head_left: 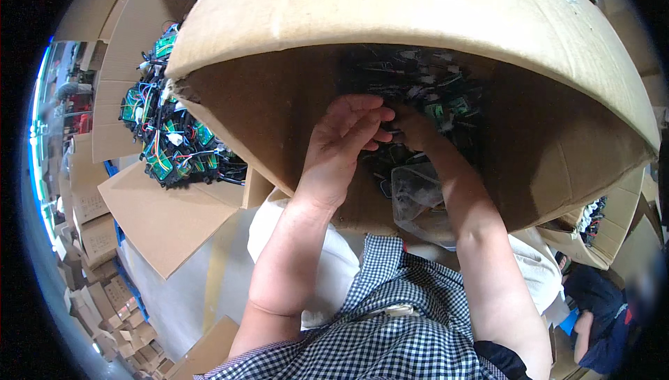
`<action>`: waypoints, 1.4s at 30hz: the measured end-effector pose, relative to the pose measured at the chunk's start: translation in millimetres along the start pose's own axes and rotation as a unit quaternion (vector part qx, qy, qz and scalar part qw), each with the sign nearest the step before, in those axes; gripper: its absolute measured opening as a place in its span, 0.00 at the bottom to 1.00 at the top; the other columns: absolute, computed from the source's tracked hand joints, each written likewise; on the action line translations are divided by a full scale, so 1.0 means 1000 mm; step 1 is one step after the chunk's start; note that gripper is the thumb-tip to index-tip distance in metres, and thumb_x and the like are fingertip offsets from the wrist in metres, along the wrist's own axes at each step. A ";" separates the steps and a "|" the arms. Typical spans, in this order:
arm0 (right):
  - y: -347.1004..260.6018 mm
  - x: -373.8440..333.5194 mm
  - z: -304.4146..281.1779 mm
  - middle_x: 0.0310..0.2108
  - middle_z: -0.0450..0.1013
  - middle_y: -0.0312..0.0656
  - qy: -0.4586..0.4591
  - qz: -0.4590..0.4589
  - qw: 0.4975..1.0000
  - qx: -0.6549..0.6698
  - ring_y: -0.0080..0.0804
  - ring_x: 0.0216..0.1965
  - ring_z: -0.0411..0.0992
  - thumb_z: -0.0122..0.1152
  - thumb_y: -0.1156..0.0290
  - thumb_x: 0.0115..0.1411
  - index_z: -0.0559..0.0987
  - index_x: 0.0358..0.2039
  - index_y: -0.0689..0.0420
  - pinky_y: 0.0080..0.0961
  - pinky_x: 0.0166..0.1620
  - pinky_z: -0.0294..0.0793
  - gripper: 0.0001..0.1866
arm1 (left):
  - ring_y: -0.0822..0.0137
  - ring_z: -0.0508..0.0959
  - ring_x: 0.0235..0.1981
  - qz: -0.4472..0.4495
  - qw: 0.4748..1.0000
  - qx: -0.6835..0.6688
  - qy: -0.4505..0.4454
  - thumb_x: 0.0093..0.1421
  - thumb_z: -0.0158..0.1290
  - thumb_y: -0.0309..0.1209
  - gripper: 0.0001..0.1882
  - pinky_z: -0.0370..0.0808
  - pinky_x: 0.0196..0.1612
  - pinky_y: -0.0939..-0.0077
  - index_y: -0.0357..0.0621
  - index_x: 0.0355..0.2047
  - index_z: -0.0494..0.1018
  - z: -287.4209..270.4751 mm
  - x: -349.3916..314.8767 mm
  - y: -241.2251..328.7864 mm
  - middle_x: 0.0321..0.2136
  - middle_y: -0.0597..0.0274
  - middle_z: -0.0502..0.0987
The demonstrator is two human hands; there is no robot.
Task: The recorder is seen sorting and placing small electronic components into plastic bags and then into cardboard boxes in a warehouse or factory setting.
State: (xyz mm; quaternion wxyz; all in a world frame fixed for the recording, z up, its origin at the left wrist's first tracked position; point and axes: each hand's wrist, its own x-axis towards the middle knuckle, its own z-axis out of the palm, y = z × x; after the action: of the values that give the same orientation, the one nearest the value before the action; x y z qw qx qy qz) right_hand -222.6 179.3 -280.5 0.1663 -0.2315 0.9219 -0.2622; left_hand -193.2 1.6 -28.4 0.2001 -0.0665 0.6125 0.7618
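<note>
A large cardboard box (251,108) lies on its side with its wide opening toward me, and both my hands reach into it. My left hand (345,129) has its palm turned inward and its fingers curled toward the thumb. Close beside it, my right hand (414,129) is closed in shadow at the heap's near side. What either hand holds is hidden or too dark to make out. Behind them lies a heap of dark parts (418,77), among which a green circuit board (460,106) shows. A clear plastic bag (416,195) hangs under my right forearm.
At the left, an open carton (129,66) spills black parts with green circuit boards and coloured wires (171,139). A loose cardboard flap (167,219) juts below it. Another carton (592,244) stands at the right, near a seated person in dark clothes (599,310). Stacked cartons (111,310) fill the far left.
</note>
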 end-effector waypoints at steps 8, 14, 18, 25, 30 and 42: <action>-0.056 -0.076 -0.093 0.42 0.75 0.43 0.089 0.173 0.967 0.165 0.40 0.42 0.74 0.61 0.60 0.56 0.76 0.45 0.56 0.34 0.47 0.71 0.19 | 0.69 0.74 0.41 0.086 0.995 0.033 0.029 0.62 0.50 0.34 0.14 0.68 0.45 0.73 0.43 0.47 0.69 -0.007 0.005 -0.001 0.42 0.59 0.76; -0.165 -0.144 -0.183 0.35 0.75 0.34 0.131 0.072 0.742 0.653 0.21 0.35 0.72 0.62 0.65 0.57 0.76 0.41 0.60 0.23 0.43 0.71 0.14 | 0.66 0.69 0.53 -0.023 0.951 -0.230 -0.205 0.60 0.43 0.58 0.32 0.61 0.57 0.65 0.46 0.54 0.65 0.027 -0.033 -0.030 0.50 0.63 0.71; -0.199 -0.167 -0.148 0.33 0.74 0.39 0.256 0.069 0.858 0.440 0.23 0.36 0.69 0.55 0.67 0.60 0.74 0.39 0.63 0.25 0.41 0.70 0.12 | 0.65 0.70 0.53 -0.057 0.881 -0.388 -0.264 0.57 0.39 0.63 0.36 0.65 0.57 0.63 0.50 0.55 0.64 0.036 -0.074 -0.061 0.50 0.63 0.71; -0.235 -0.206 -0.088 0.47 0.68 0.54 0.458 0.083 0.856 0.226 0.51 0.46 0.68 0.49 0.66 0.61 0.71 0.45 0.65 0.35 0.50 0.66 0.17 | 0.73 0.73 0.43 -0.030 0.960 -0.265 -0.085 0.61 0.47 0.51 0.24 0.69 0.49 0.75 0.47 0.49 0.68 0.042 -0.128 -0.101 0.41 0.68 0.74; -0.232 -0.226 -0.075 0.45 0.69 0.54 0.345 0.149 0.909 0.181 0.51 0.46 0.68 0.49 0.63 0.62 0.71 0.47 0.64 0.37 0.49 0.67 0.18 | 0.75 0.73 0.41 0.038 0.972 -0.230 -0.003 0.61 0.53 0.33 0.16 0.67 0.50 0.80 0.42 0.48 0.69 0.042 -0.167 -0.111 0.41 0.66 0.74; -0.255 -0.249 -0.059 0.38 0.74 0.58 0.365 0.270 0.888 0.074 0.55 0.34 0.74 0.43 0.64 0.65 0.67 0.53 0.68 0.43 0.37 0.73 0.23 | 0.75 0.75 0.35 0.048 0.987 -0.141 0.059 0.58 0.53 0.24 0.14 0.73 0.41 0.81 0.39 0.45 0.69 0.056 -0.187 -0.128 0.36 0.65 0.75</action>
State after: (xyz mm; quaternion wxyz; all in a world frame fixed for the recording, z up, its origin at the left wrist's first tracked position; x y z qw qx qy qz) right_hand 47.5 138.8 -43.8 -0.1010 0.1512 0.9225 -0.3405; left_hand 34.1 35.6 -65.8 0.1158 -0.1092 0.5123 0.8439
